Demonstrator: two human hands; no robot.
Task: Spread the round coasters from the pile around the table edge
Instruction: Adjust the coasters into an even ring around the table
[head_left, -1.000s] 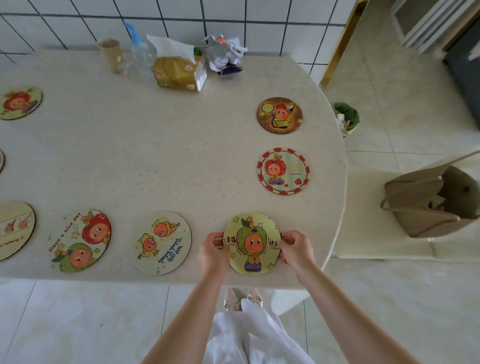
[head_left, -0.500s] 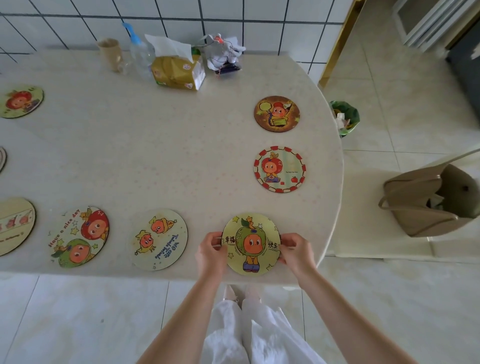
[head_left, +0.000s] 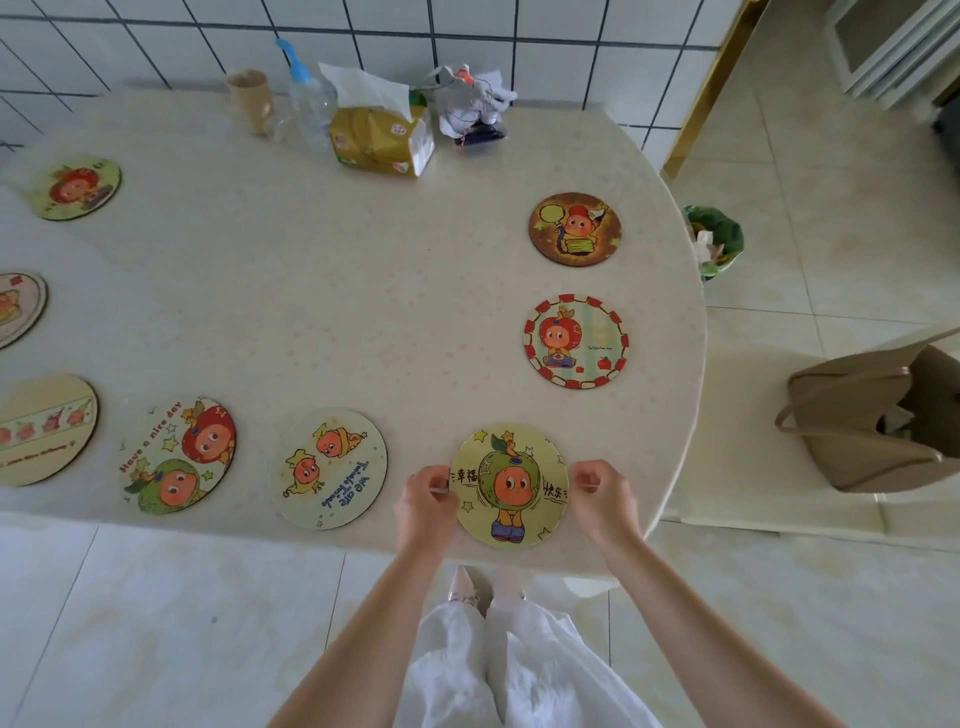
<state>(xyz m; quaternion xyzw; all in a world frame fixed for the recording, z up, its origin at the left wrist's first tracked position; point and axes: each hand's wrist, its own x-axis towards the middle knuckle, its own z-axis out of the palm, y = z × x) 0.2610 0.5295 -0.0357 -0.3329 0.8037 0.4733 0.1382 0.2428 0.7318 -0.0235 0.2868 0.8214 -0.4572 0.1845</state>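
A yellow-green round coaster (head_left: 509, 486) with an orange cartoon figure lies flat on the pale table (head_left: 363, 312), near its front edge. My left hand (head_left: 426, 499) pinches its left rim, and my right hand (head_left: 602, 496) has curled fingers at its right rim. Other coasters ring the table: a brown one (head_left: 575, 229) and a red-rimmed one (head_left: 575, 341) at the right. Along the front are a two-figure one (head_left: 328, 468), a "Have a nice day" one (head_left: 179, 455) and a beige one (head_left: 41, 430). No pile is in view.
Two more coasters (head_left: 18, 309) (head_left: 78, 188) lie at the left. A tissue pack (head_left: 382, 140), bottle (head_left: 306, 98), cup (head_left: 249, 101) and crumpled bag (head_left: 470, 106) stand by the tiled wall. A bin (head_left: 714, 241) and brown handbag (head_left: 872, 415) sit right of the table.
Both hands stay at the rims of the yellow-green coaster, which keeps its place near the front edge. Only the view has shifted slightly.
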